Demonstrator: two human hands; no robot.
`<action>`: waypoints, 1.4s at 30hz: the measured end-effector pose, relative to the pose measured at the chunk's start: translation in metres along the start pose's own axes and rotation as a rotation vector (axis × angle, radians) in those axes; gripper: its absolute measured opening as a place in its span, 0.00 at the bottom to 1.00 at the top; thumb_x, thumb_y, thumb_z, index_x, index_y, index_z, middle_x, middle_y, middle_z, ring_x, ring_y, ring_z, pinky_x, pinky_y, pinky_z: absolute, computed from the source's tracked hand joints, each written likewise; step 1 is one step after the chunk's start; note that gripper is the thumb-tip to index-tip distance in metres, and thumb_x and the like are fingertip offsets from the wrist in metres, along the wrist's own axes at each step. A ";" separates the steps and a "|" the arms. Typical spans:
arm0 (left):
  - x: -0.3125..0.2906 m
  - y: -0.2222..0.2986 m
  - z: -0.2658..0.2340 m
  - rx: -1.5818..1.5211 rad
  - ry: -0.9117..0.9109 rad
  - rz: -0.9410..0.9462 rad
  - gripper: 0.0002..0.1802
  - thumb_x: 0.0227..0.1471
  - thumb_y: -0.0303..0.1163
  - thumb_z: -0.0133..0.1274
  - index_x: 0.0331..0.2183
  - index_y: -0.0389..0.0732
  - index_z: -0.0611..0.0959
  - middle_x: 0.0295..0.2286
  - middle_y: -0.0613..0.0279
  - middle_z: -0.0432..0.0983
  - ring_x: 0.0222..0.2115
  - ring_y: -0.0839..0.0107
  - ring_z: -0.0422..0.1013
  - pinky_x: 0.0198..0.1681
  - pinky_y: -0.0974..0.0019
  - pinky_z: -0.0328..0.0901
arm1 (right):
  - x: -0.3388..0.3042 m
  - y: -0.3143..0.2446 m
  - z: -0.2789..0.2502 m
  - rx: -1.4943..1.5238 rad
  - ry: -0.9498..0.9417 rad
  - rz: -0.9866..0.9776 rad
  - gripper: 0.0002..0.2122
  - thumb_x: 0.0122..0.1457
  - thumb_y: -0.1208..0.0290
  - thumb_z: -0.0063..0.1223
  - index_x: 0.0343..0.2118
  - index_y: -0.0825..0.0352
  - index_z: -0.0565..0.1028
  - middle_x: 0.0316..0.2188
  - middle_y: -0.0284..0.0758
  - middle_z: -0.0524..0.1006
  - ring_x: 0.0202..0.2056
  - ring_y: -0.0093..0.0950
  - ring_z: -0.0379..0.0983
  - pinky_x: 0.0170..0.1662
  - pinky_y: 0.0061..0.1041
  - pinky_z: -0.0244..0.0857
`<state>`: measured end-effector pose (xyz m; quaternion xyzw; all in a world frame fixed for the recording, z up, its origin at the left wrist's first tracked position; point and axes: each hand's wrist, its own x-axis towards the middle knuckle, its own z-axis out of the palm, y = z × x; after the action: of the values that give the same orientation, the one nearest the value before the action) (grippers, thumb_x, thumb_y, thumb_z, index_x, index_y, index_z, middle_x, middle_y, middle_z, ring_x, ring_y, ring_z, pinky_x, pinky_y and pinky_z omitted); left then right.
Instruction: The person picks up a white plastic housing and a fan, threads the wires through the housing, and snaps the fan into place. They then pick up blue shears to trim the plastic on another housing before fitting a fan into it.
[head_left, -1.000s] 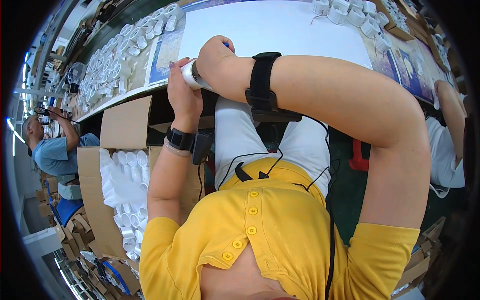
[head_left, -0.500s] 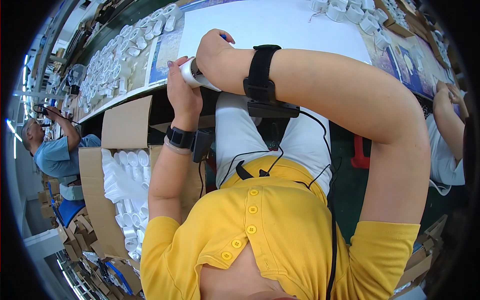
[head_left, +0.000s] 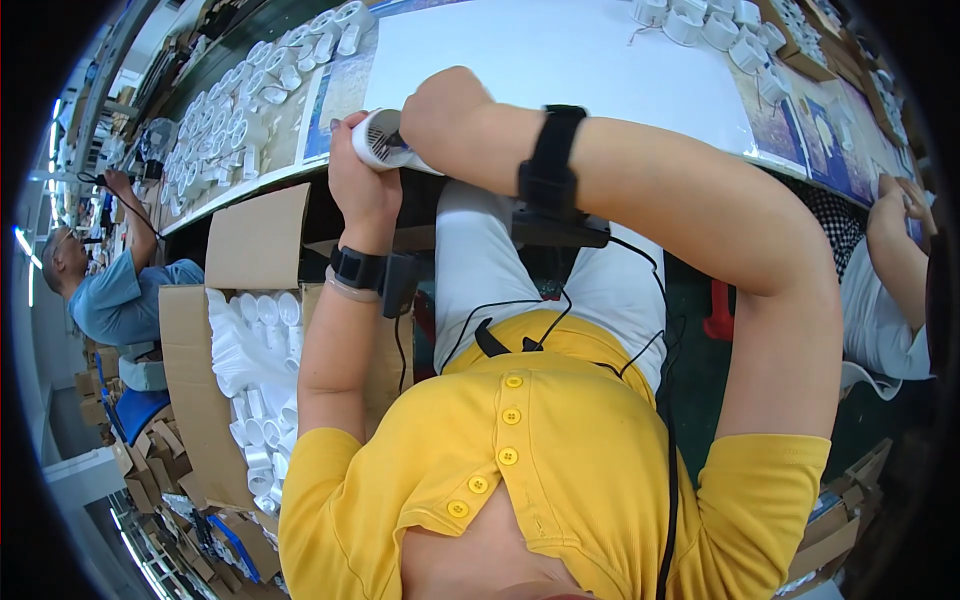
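Observation:
My left hand (head_left: 362, 185) is closed around a white cylindrical plastic housing (head_left: 362, 143), held at the table's near edge. The housing's round opening, with dark slots inside, is turned toward my right hand. My right hand (head_left: 445, 112) is curled into a fist beside that opening, its wrist bent. A dark, thin part shows between the fist and the housing; what the fist grips is mostly hidden by the hand.
Rows of white housings (head_left: 245, 130) cover the table's left side, and more (head_left: 690, 25) stand at the far right. White sheeting (head_left: 560, 75) lies ahead. A cardboard box (head_left: 185, 390) of white parts sits left of me. People work at left (head_left: 120, 290) and right (head_left: 885, 270).
My right fist has turned, its back now upward, and the blue bit seen in it before is hidden. The housing has tipped, showing more of its slotted inside.

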<state>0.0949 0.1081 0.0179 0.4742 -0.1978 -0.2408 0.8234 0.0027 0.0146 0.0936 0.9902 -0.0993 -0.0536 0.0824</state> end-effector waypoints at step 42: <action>-0.024 -0.022 0.042 -0.279 -0.263 -0.599 0.29 0.62 0.52 0.32 0.53 0.39 0.64 0.47 0.52 0.68 0.47 0.60 0.69 0.52 0.56 0.63 | -0.109 0.019 0.100 1.832 0.499 0.445 0.13 0.53 0.68 0.60 0.37 0.66 0.68 0.30 0.32 0.74 0.30 0.21 0.73 0.33 0.17 0.65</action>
<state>0.0471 0.0836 0.0158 0.3591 -0.1196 -0.5551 0.7406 -0.1194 0.0032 0.0089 0.6122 -0.2669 0.2724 -0.6927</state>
